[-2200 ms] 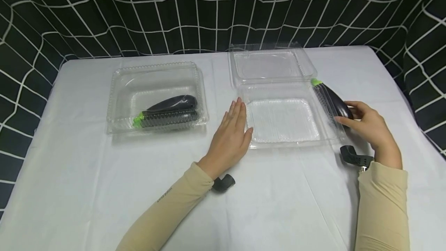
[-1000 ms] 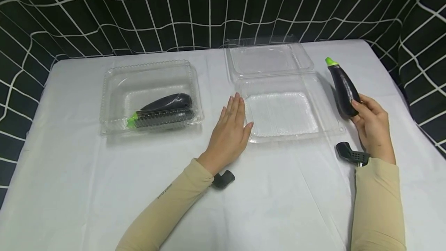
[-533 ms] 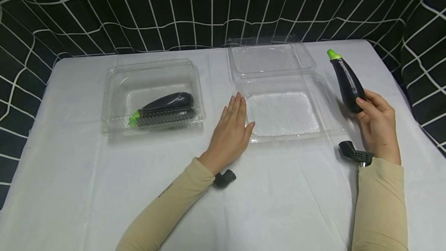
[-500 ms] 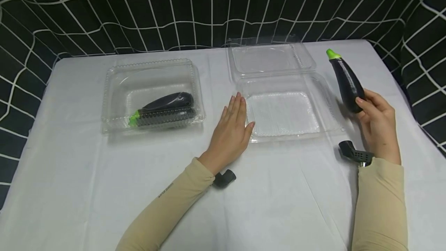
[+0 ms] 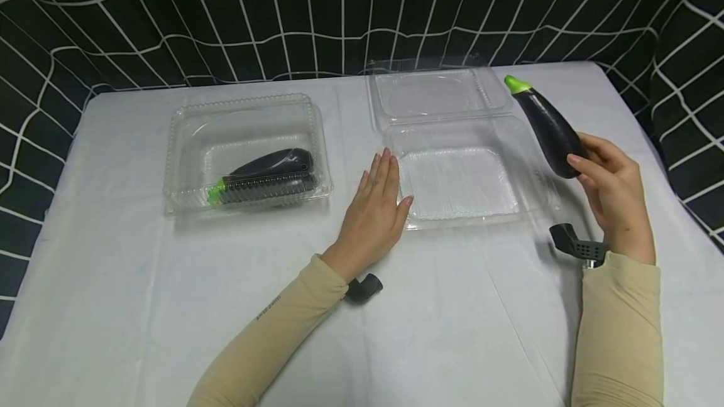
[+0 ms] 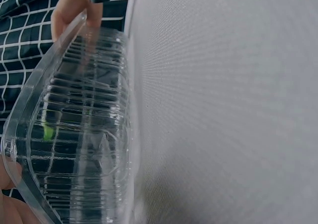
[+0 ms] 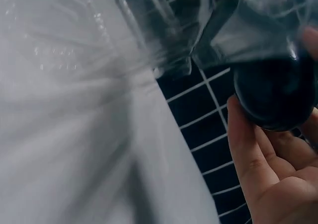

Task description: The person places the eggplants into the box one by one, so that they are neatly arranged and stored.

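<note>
In the head view my right hand (image 5: 613,190) grips a dark purple eggplant (image 5: 547,127) by its rounded end. Its green stem points up and to the left, beside the right edge of an open clear plastic clamshell container (image 5: 458,184). The right wrist view shows the eggplant's round end (image 7: 276,92) between thumb and fingers. My left hand (image 5: 373,218) lies with straight fingers along the container's left side. Through the clear wall in the left wrist view, a bit of green stem (image 6: 48,131) shows.
A second clamshell container (image 5: 243,130), lid down, stands on the left with two eggplants (image 5: 271,165) inside. The open container's lid (image 5: 441,93) lies back toward the far table edge. A white cloth covers the table (image 5: 396,338), and dark netted curtain (image 5: 328,17) rises behind.
My right hand has drawn the eggplant out from the container's right side, lifted it, and now carries it slightly left with the stem toward the container. The left hand has stayed in place.
</note>
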`<state>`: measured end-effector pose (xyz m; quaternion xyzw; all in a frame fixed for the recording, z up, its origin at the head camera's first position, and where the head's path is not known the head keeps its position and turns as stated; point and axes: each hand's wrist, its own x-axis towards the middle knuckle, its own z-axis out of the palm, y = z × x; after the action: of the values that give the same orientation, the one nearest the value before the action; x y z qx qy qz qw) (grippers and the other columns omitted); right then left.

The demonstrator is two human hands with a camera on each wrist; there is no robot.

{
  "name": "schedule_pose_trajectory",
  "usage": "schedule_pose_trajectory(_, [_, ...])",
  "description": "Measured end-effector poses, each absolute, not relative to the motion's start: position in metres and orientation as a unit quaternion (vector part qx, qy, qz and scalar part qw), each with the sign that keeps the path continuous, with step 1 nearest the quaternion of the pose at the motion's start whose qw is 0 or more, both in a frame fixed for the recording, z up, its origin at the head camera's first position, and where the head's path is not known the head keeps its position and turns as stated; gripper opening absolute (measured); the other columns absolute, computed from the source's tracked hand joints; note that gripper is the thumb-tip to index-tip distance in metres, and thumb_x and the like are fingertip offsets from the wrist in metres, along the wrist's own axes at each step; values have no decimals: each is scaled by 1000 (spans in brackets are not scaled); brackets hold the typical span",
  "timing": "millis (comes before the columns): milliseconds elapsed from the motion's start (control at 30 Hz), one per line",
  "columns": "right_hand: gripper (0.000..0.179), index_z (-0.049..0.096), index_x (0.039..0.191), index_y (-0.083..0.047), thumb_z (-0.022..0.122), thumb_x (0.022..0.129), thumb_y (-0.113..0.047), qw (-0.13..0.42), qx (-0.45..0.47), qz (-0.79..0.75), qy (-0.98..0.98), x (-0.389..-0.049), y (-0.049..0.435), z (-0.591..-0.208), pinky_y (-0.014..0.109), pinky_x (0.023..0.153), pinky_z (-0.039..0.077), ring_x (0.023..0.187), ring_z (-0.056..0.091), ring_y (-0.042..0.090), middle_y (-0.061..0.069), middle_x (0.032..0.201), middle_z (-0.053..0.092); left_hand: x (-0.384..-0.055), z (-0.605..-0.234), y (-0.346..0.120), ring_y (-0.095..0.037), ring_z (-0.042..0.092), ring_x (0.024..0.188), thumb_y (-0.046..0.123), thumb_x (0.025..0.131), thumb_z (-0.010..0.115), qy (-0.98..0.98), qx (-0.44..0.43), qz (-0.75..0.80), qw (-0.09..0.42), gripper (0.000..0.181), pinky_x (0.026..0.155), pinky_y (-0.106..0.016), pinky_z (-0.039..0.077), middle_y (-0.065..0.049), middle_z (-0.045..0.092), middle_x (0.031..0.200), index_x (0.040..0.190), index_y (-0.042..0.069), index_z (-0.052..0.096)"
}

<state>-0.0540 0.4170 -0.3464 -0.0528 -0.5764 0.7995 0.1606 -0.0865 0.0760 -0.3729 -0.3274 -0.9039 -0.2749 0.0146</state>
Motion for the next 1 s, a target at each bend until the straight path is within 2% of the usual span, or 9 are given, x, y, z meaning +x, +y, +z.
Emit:
schedule_pose_trajectory(300, [37,62,117,4,57,83,18,119,-13,730,-673,-55,404,-336,16,83,48,99,62,14,6,108,67,-87,-372,76,-26,-2,143,28,103,35,-903,-327,-278,13,60,116,-41,10,-22,7,155,145,-11,17])
schedule_pose_trajectory(533, [40,64,119,-2,61,83,15,77,-13,673,-735,-55,396,-327,12,80,47,100,60,9,-1,110,65,-86,-373,76,-28,0,143,28,103,34,-903,-326,-279,11,60,116,-40,9,-22,6,155,145,-11,16])
schedule_pose_trajectory(833, [42,60,126,-8,66,86,0,12,-32,525,-850,-53,386,-321,11,76,45,96,58,4,-5,115,57,-87,-374,76,-29,1,143,28,103,35,-904,-327,-276,18,60,115,-41,11,-23,8,154,145,-11,18])
schedule_pose_trajectory(1000, [45,57,129,-8,68,86,-4,-12,-28,493,-870,-54,382,-321,11,76,45,98,57,4,-6,117,56,-87,-374,76,-28,1,143,27,103,35,-903,-326,-278,18,60,115,-41,11,-23,8,154,145,-11,18])
